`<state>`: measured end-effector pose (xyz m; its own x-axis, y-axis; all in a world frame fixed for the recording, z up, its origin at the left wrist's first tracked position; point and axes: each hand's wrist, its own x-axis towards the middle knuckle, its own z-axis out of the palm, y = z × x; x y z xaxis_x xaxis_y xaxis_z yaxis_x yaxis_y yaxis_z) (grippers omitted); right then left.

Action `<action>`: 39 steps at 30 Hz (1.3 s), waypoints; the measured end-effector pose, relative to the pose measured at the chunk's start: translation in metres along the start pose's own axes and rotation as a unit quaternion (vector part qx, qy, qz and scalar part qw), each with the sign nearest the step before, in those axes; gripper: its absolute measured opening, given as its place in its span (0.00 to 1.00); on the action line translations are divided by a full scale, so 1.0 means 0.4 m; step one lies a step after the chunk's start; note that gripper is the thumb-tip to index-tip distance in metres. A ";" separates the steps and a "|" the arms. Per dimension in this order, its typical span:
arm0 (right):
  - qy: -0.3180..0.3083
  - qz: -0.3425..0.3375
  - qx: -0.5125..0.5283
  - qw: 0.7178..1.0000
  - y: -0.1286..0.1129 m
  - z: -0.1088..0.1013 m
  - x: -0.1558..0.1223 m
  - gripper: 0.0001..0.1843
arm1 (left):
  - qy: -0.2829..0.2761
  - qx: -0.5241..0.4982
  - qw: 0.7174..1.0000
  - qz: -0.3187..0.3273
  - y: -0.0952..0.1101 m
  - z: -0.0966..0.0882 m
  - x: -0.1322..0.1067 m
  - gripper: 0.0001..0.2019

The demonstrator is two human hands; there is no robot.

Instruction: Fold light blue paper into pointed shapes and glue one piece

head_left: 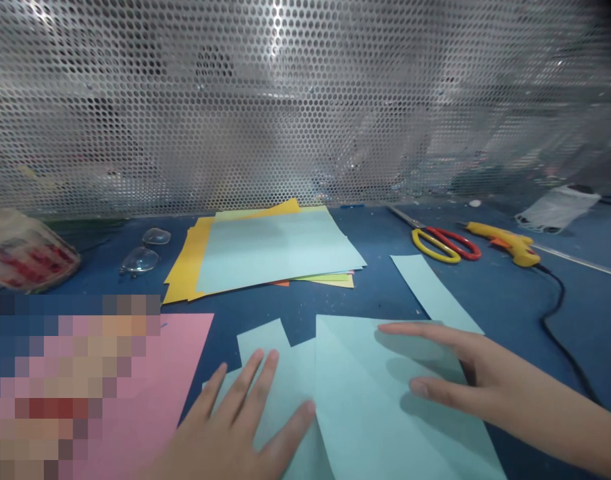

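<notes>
Light blue paper covers the near middle of the table. My left hand (235, 420) lies with fingers spread over a cut light blue piece (265, 337) that has a notched top edge. Its thumb reaches the left edge of a larger light blue sheet (365, 400), which overlaps the cut piece. Above that sheet's right side is my right hand (465, 373), thumb and index finger apart, casting shadows on the paper. I see nothing held in either hand. A light blue strip (435, 293) lies just beyond my right hand.
A stack of coloured paper (275, 247) lies at the back. Scissors (435, 243), a yellow glue gun (510, 243) with a black cord and a white bundle (558, 208) are right. Glasses (140, 260), a striped container (30, 250) and pink paper (150, 387) are left. Perforated metal mesh (305, 100) stands behind.
</notes>
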<state>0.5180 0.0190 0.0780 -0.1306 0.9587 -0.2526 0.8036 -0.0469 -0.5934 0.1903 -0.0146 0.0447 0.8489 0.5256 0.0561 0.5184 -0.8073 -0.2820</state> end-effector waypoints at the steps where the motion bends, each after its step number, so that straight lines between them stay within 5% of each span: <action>1: -0.008 0.002 -0.003 1.000 -0.001 0.000 0.001 0.30 | -0.004 -0.014 1.000 0.004 -0.008 -0.004 0.007 0.28; 6: -0.039 0.025 0.001 0.999 -0.005 0.000 0.006 0.28 | -0.003 -0.043 0.996 0.084 -0.023 -0.032 0.027 0.22; 31: 0.008 0.015 0.053 0.998 0.039 -0.005 0.013 0.19 | -0.016 -0.067 0.994 0.084 -0.026 -0.044 0.024 0.39; 39: -0.106 0.021 0.055 0.993 0.029 -0.038 0.005 0.20 | 0.032 -0.160 0.986 -0.047 0.003 -0.033 0.023 0.26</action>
<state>0.5360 0.0247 0.0821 -0.2272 0.8756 -0.4262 0.7438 -0.1265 -0.6563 0.2003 -0.0144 0.0576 0.7956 0.5915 0.1311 0.5916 -0.8051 0.0424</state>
